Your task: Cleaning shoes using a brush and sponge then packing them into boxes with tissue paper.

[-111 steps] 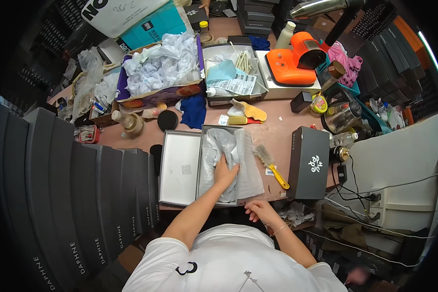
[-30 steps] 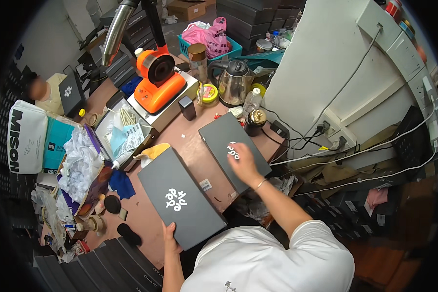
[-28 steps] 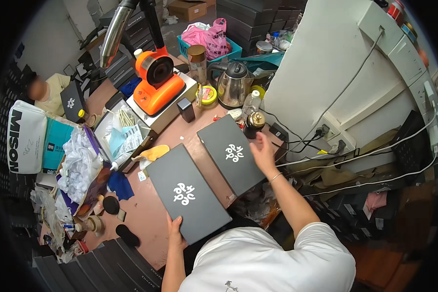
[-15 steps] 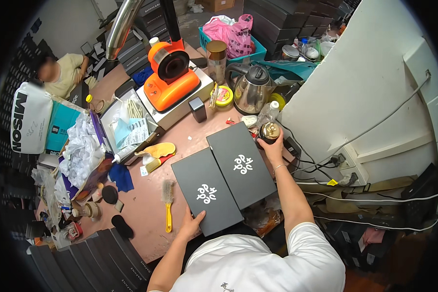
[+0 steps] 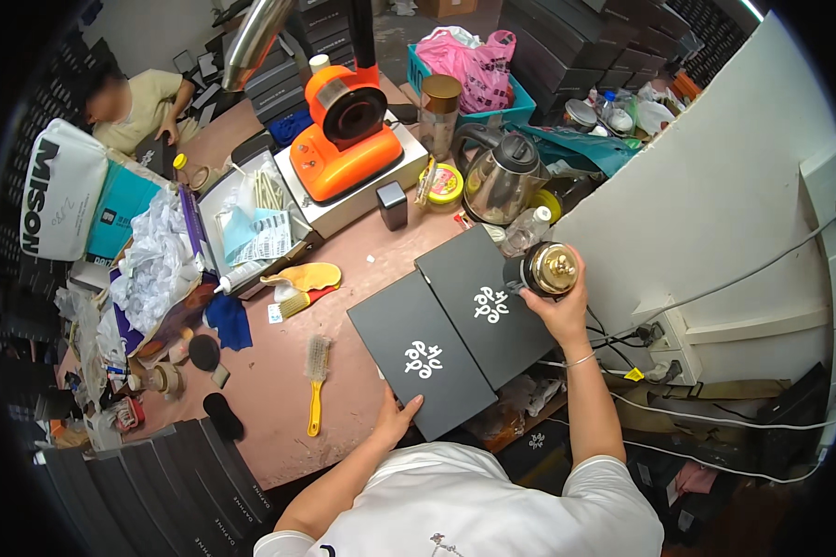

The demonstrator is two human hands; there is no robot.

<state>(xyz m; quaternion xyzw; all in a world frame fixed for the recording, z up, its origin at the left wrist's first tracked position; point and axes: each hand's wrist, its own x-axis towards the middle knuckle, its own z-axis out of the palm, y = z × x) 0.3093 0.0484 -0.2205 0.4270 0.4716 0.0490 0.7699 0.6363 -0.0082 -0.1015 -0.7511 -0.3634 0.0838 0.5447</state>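
Note:
Two flat dark grey boxes lie side by side at the table's near edge, the left box point(image 5: 409, 325) and the right box point(image 5: 464, 265), both with white lettering on top. My left hand point(image 5: 397, 420) grips the left box at its near corner, thumb on top; its other fingers are mostly hidden. My right hand point(image 5: 567, 302) is closed around a dark lidded mug point(image 5: 536, 274) with a shiny gold-coloured top. The mug is above the right box's far right corner. A yellow-handled brush point(image 5: 317, 385) lies on the table left of the boxes.
Beyond the boxes stand an electric kettle point(image 5: 502, 181), a plastic bottle point(image 5: 528, 230) and an orange machine point(image 5: 346, 153). Left are a yellow cloth pad point(image 5: 308, 276) and a box of crumpled paper point(image 5: 163, 255). A white panel point(image 5: 697, 223) rises at right. Another person point(image 5: 144, 107) sits far left.
My right hand has lifted the mug and drawn it nearer and to the right. My left hand stays on the left box. The whole view has shifted slightly.

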